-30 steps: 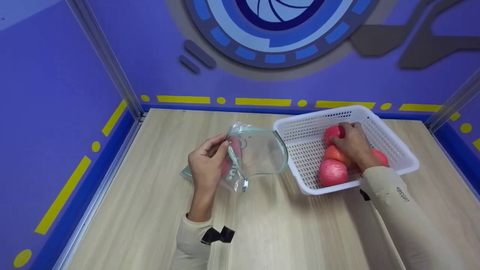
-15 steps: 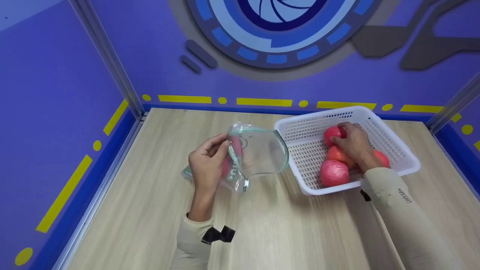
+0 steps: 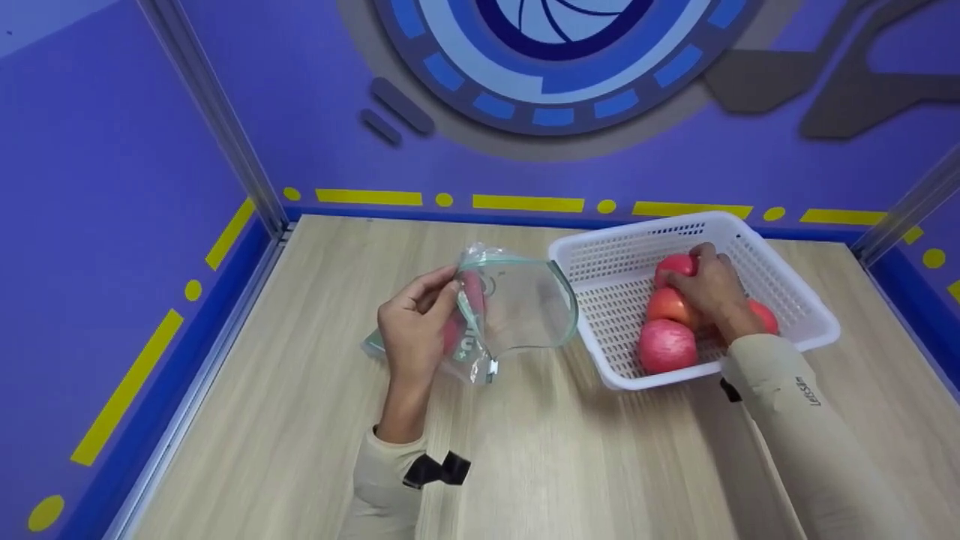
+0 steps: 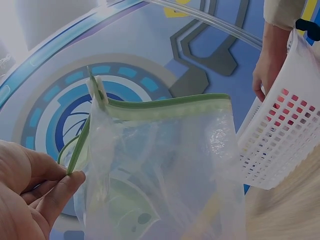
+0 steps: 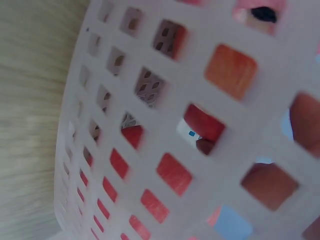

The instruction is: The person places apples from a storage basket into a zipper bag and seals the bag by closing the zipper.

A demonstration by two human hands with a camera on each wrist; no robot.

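Left hand [image 3: 411, 326]: forearm runs almost straight forward from the near side, thumb and fingertips pinched together on the edge of a clear zip bag [image 3: 525, 304]. Gap between the digits is narrow, just the plastic edge. Bag extends to the right of this hand, its green-trimmed mouth spread wide toward the white basket [image 3: 611, 315]; white slider [image 3: 492, 368] at the near corner. Red patches show through the plastic beside the fingers; from where I stand, cannot tell their full shape.

Right hand [image 3: 712, 292]: forearm slants in from the near right, crossing the basket's near rim, hand dipped inside. Fingers bend round the far side of a red apple [image 3: 676, 265], thumb against its near side, spread about as wide as the fruit. Cannot tell whether its underside touches the basket floor.

Held fruit is farthest in a line of 3: orange-red apple [image 3: 670, 306] in the middle, pink apple [image 3: 667, 347] by the near wall. 4th apple [image 3: 764, 318] lies partly hidden behind the wrist. Both forearms wear beige sleeves [image 3: 795, 420]. Basket rests on the wood-grain table [image 3: 540, 450].
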